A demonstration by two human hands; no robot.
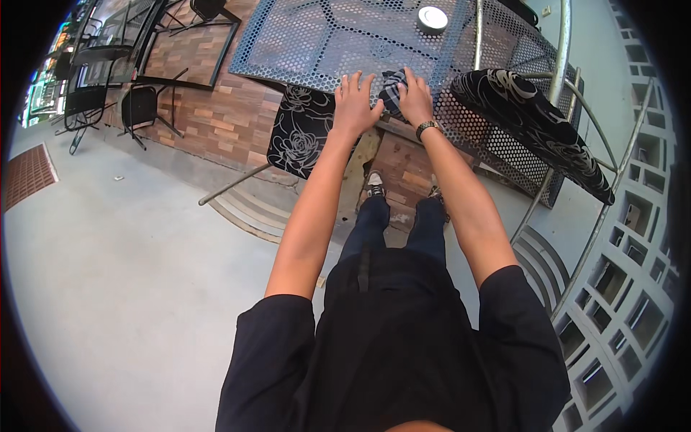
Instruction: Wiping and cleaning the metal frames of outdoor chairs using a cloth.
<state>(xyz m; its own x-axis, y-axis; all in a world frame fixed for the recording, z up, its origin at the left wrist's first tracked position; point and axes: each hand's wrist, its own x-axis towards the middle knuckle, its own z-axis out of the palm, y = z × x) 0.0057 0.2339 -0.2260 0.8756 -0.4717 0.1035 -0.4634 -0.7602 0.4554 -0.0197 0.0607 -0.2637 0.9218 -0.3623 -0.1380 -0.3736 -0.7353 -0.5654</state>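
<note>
A perforated metal table (372, 51) stands before me. At its near edge my left hand (356, 105) lies with its fingers spread and nothing in it. Just to the right, my right hand (417, 100), with a dark watch on the wrist, rests on a crumpled dark checked cloth (392, 86). The fingers lie over the cloth's right side and press it on the tabletop; part of the cloth is hidden under them. Farther back on the table sits a round white-topped container (432, 20).
A chair seat with a black floral cover (302, 129) is tucked at the table's near left. A second black patterned chair cushion (534, 129) stands tilted in a metal frame on the right. Black chairs (139, 108) stand at the left. A wall of openwork blocks (610, 275) runs along the right.
</note>
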